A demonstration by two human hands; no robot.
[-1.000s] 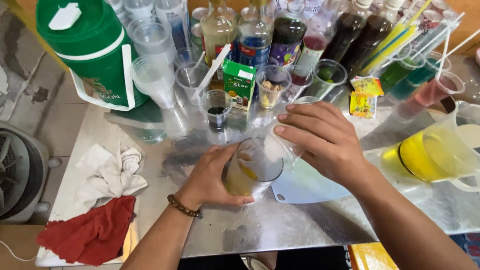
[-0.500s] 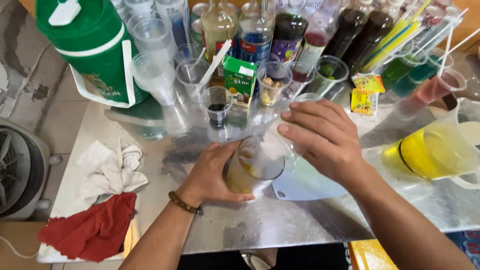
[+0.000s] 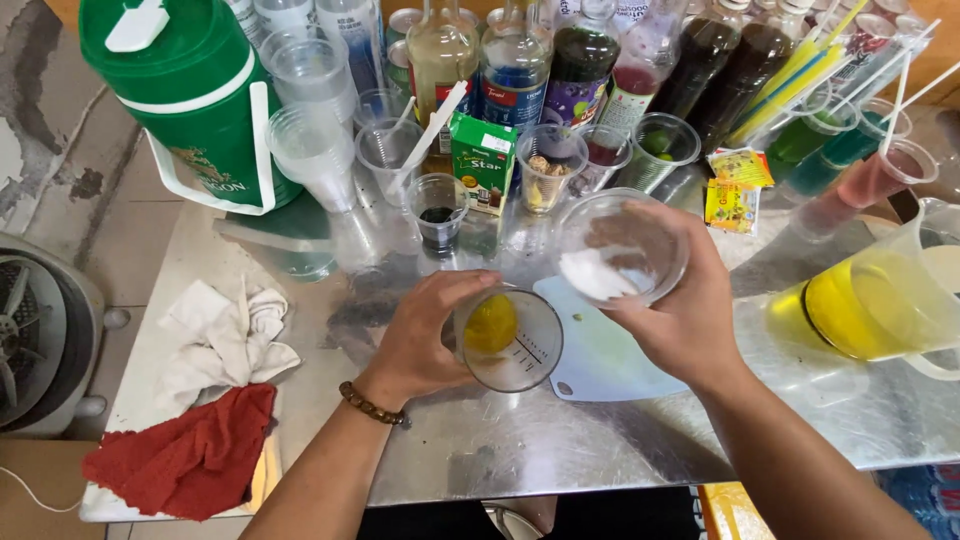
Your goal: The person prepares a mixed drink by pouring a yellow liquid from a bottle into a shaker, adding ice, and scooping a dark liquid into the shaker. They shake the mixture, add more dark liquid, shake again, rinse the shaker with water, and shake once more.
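Note:
My left hand [image 3: 425,335] grips a clear measuring cup [image 3: 510,340] standing on the steel table [image 3: 480,450]; a little yellow liquid sits at its bottom. My right hand [image 3: 685,310] holds a clear plastic tub [image 3: 622,248] tilted just above and to the right of the cup, with white powder or sugar inside it. Under both lies a pale blue cutting board [image 3: 600,360].
A green cooler jug [image 3: 190,100] and stacked plastic cups [image 3: 310,140] stand back left. Syrup bottles, a green carton [image 3: 483,165] and small cups line the back. A pitcher of yellow liquid [image 3: 880,300] is at the right. White and red cloths [image 3: 210,400] lie left.
My right hand has lifted off the measuring cup and now holds the tub with white powder above it. The left hand stays on the cup.

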